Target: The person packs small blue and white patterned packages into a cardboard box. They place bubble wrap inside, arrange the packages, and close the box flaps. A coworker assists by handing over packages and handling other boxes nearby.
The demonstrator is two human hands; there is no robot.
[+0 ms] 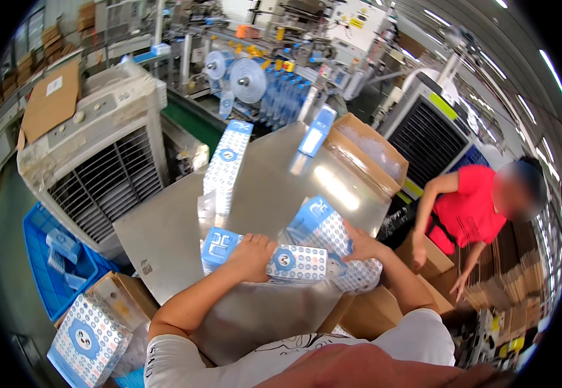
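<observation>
My left hand [253,257] is closed from above over the middle of a long blue-and-white patterned pack [302,263] lying crosswise near the metal table's [268,194] front. My right hand [361,244] grips the right side of a second patterned pack [323,226], which lies at a slant; its fingers are partly blurred. The right end of the first pack meets the second. Farther off, a row of similar packs [227,161] runs along the table's left edge. A small blue-and-white box [318,131] stands at the far edge.
An open carton [394,184] of clear plastic stands at the far right of the table. Cardboard boxes [371,310] sit below my right arm. A co-worker in a red shirt [472,200] bends at the right. Air coolers [103,181] and a blue crate [38,249] flank the table.
</observation>
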